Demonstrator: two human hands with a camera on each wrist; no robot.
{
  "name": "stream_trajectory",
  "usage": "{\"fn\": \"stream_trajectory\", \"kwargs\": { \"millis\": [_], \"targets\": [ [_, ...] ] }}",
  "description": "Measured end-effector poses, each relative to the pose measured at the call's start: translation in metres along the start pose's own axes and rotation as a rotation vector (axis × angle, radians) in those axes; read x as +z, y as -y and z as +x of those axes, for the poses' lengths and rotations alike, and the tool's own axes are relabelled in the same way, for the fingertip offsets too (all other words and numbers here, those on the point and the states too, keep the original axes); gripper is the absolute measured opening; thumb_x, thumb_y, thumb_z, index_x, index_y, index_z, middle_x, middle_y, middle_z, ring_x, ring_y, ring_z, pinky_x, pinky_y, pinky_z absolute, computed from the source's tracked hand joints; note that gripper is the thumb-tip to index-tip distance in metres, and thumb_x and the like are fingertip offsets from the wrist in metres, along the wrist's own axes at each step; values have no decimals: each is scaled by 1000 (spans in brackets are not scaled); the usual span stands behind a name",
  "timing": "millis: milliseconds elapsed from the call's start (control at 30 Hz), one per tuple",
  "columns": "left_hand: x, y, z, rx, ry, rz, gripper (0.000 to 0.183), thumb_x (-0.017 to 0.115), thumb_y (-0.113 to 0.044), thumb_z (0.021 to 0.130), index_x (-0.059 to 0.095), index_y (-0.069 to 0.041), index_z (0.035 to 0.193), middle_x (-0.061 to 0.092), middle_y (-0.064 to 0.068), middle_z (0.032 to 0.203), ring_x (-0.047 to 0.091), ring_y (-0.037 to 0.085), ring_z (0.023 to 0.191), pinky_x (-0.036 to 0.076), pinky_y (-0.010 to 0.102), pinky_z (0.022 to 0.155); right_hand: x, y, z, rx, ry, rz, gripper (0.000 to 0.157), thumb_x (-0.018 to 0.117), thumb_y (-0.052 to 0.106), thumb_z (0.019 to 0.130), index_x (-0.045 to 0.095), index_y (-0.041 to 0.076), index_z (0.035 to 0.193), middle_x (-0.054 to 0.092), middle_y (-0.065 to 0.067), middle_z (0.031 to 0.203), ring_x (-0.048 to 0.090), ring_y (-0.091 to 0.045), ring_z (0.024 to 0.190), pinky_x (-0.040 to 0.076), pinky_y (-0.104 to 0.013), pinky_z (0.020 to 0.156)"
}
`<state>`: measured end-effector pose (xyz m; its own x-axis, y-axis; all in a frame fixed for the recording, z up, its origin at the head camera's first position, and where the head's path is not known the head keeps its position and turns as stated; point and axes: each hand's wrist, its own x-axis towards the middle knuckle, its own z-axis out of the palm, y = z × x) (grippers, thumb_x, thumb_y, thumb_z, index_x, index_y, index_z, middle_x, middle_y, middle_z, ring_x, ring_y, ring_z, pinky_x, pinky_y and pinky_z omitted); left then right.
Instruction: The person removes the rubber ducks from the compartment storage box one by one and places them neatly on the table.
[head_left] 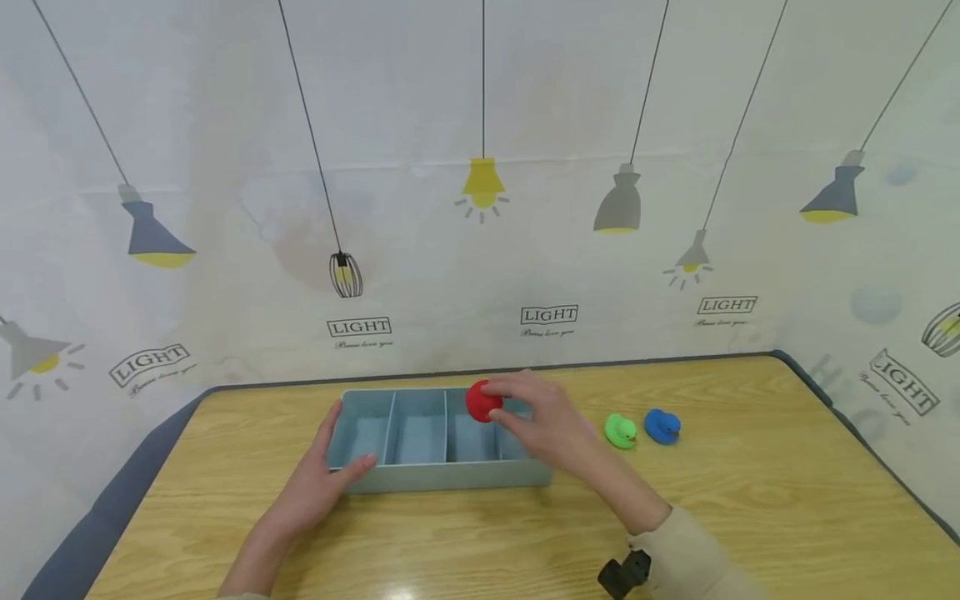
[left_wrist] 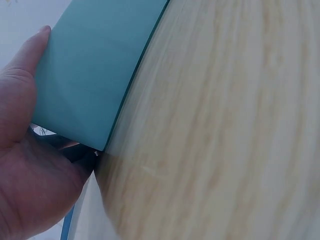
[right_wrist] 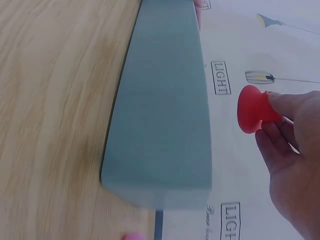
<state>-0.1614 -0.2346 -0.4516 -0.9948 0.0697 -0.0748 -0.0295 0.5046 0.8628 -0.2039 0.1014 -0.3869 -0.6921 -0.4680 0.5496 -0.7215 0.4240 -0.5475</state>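
From the head view, I have my right hand point(head_left: 542, 421) pinching a red rubber duck point(head_left: 483, 402) above the right part of the pale blue divided tray point(head_left: 442, 477), over about its third compartment from the left, while my left hand point(head_left: 324, 479) rests on the tray's left end with the thumb along the near wall and the fingers round the left wall. A green duck point(head_left: 620, 431) and a blue duck point(head_left: 662, 426) sit on the desk point(head_left: 750, 500) just right of the tray, close together. To do this well, I judge I should keep the left hand bracing the tray so it cannot slide, and lower the red toy straight down between the dividers rather than letting go from a height, since a light rubber toy would likely bounce. In the left wrist view, I see the palm and thumb point(left_wrist: 27, 55) pressed against the tray's outer wall point(left_wrist: 90, 75), which stands on the wood; the fingers are hidden behind it. In the right wrist view, the fingertips point(right_wrist: 285, 105) clamp the red duck point(right_wrist: 252, 109) clear of the tray wall point(right_wrist: 162, 115); I would check it is over the opening before I loosen my grip.
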Motion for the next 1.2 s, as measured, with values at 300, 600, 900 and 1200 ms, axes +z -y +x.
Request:
{"fn": "stream_trajectory", "kwargs": {
  "millis": [300,600,900,1200],
  "targets": [
    [1,1,1,-10,11,-1,102,70,-43,97,-2,-23,167,3,16,171,6,46,153,12,64,120,-45,-21,-31,57,20,-115,37,81,-6,83,75,4,118,72,-13,120,68,-32,108,61,-43,82],
    [1,1,2,-8,13,6,102,70,-43,98,-3,-23,166,4,17,171,7,47,153,12,65,120,-94,-48,-58,70,-98,-242,41,85,-12,74,77,2,111,75,-13,112,72,-32,101,60,-30,82],
    [1,0,0,4,4,5,101,70,-38,99,-2,-19,166,4,20,170,6,51,152,11,67,119,-126,-66,-86,158,-162,-250,38,82,-14,77,75,-2,112,73,-16,114,71,-25,99,44,-3,86],
    [1,-2,0,-3,12,18,101,69,-40,99,-3,-21,166,4,21,170,8,51,151,12,67,119,-142,-84,-104,222,-196,-250,36,81,-12,79,73,-6,114,73,-22,112,55,17,100,46,-3,83]
  ]
}}
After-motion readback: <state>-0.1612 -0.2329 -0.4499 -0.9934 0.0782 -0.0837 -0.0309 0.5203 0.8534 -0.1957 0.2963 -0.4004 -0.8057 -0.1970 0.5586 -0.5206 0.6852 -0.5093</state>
